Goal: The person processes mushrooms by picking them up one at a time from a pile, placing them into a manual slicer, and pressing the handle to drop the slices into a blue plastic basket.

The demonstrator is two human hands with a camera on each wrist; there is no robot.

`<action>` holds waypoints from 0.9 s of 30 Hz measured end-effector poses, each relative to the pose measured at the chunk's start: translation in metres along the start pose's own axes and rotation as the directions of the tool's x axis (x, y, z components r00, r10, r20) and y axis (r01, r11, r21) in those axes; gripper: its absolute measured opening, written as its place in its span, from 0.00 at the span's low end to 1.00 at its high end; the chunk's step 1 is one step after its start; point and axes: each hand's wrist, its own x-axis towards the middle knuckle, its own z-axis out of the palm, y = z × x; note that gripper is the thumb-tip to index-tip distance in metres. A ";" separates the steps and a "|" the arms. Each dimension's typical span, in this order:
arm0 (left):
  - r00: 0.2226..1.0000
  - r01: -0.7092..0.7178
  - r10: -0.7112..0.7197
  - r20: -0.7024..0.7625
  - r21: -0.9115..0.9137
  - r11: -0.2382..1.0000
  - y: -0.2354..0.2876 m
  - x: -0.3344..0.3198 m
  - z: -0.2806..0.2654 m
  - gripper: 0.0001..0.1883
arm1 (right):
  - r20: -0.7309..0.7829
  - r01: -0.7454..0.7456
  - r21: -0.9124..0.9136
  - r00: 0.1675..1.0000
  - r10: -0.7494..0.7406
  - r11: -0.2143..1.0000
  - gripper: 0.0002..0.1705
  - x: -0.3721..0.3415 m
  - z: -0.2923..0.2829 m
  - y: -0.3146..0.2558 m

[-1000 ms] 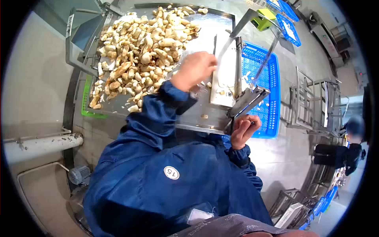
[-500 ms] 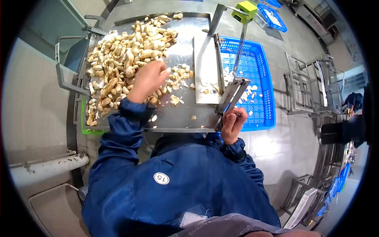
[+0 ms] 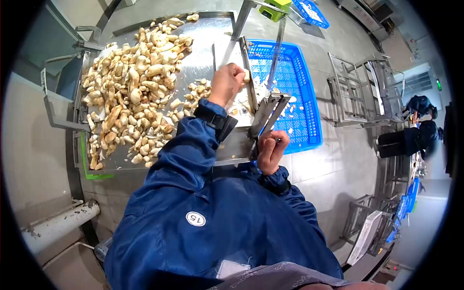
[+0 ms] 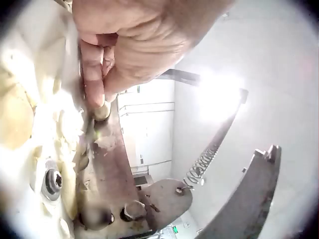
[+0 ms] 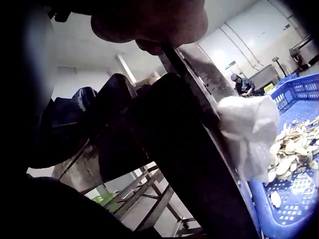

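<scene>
My left hand [image 3: 226,84] is over the white board [image 3: 225,55] beside the cutter. Its thumb and fingertips pinch a small pale mushroom piece [image 4: 102,112], held against the metal edge at the board's side. With curled fingers, my right hand [image 3: 272,151] grips the near end of the cutter's lever arm [image 3: 268,115], its handle mostly hidden by the hand. The lever is raised, with a long spring [image 3: 277,53] above it. A heap of whole mushrooms [image 3: 135,82] covers the left of the metal tabletop [image 3: 208,34], and smaller pieces lie near the board.
Right of the cutter, below the board, a blue crate [image 3: 315,128] holds pale mushroom slices [image 5: 291,154]. A white sheet [image 5: 249,129] hangs over the crate's edge. Metal racks [image 3: 348,92] and other people stand farther right. A green crate [image 3: 92,175] shows under the table's left.
My left hand went left from the board to the mushrooms, then came back to the board with a piece between its fingertips. My right hand stays on the lever's handle.
</scene>
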 end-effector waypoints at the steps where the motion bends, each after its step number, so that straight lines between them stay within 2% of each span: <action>1: 0.997 0.059 -0.055 0.046 -0.100 0.993 0.005 -0.003 -0.004 0.07 | 0.004 0.011 0.008 1.000 -0.011 1.000 0.10 0.002 0.002 -0.002; 2: 0.998 0.060 -0.056 0.031 -0.154 0.986 -0.003 -0.002 0.000 0.04 | 0.011 0.049 -0.035 0.999 -0.049 0.998 0.11 0.007 0.005 -0.004; 5: 0.997 0.075 -0.074 0.027 -0.048 0.996 -0.003 0.001 -0.001 0.06 | -0.008 -0.062 0.067 0.998 0.063 0.996 0.10 0.036 0.004 -0.031; 6: 0.998 0.030 -0.029 0.047 -0.018 0.999 0.000 0.001 -0.002 0.05 | 0.017 -0.154 0.133 0.988 0.154 0.979 0.10 0.057 0.010 -0.062; 7: 0.996 0.070 -0.065 0.063 -0.070 0.995 0.002 0.001 -0.001 0.06 | 0.045 -0.241 0.199 0.970 0.237 0.950 0.10 0.080 0.017 -0.090; 9: 0.999 0.035 -0.035 0.010 -0.002 0.999 -0.003 0.002 0.003 0.06 | 0.036 -0.236 0.176 0.972 0.233 0.956 0.10 0.092 0.020 -0.096; 11: 0.999 0.036 -0.036 -0.002 -0.048 0.998 -0.005 0.002 0.002 0.06 | -0.035 -0.184 0.141 0.981 0.190 0.973 0.11 0.067 0.020 -0.075; 12: 0.999 0.036 -0.036 -0.009 -0.075 0.997 -0.005 0.001 0.004 0.06 | -0.041 -0.038 -0.046 0.999 0.036 0.998 0.09 0.047 0.017 -0.048; 13: 0.999 0.050 -0.050 -0.006 -0.071 0.996 -0.005 -0.001 0.004 0.06 | -0.047 0.006 -0.112 0.999 -0.011 0.994 0.10 0.021 0.008 -0.021; 15: 0.998 0.062 -0.062 0.000 -0.054 0.997 -0.003 0.001 0.004 0.06 | 0.023 -0.021 -0.020 1.000 0.021 1.000 0.10 0.012 0.007 -0.016; 16: 0.999 0.037 -0.038 -0.015 -0.070 0.997 -0.001 0.007 0.004 0.06 | 0.016 -0.061 -0.075 0.998 0.063 0.995 0.10 0.020 0.006 -0.025; 17: 0.999 0.027 -0.028 -0.017 -0.080 0.996 -0.002 0.006 0.005 0.06 | -0.016 -0.041 -0.103 0.999 0.040 0.994 0.09 0.035 0.004 -0.033; 19: 1.000 0.022 -0.024 -0.013 -0.093 0.995 -0.001 -0.002 0.006 0.06 | -0.006 -0.297 0.149 0.954 0.301 0.943 0.07 0.086 0.023 -0.101; 20: 0.999 -0.031 0.032 -0.009 0.117 0.993 0.007 -0.002 0.002 0.08 | -0.033 -0.295 0.123 0.953 0.301 0.948 0.07 0.090 0.026 -0.106; 21: 1.000 -0.009 0.008 0.010 0.061 0.998 0.000 0.000 0.005 0.08 | -0.053 -0.285 0.095 0.955 0.291 0.954 0.07 0.093 0.028 -0.107; 23: 1.000 -0.016 0.016 0.024 -0.017 1.000 -0.005 0.000 0.006 0.08 | -0.073 -0.186 0.134 0.978 0.197 0.973 0.08 0.055 0.022 -0.070; 25: 0.998 0.042 -0.041 0.049 -0.033 0.999 0.000 -0.001 0.005 0.07 | -0.052 0.017 0.001 0.999 -0.017 1.000 0.08 0.008 0.009 -0.010; 26: 0.996 0.066 -0.063 0.066 -0.033 0.997 0.002 0.000 0.004 0.07 | -0.040 -0.017 -0.027 0.999 0.016 1.000 0.08 0.013 0.006 -0.014; 27: 0.993 0.115 -0.111 0.039 -0.138 0.984 -0.001 0.000 0.008 0.07 | -0.031 -0.047 -0.049 0.998 0.046 0.998 0.09 0.026 0.003 -0.023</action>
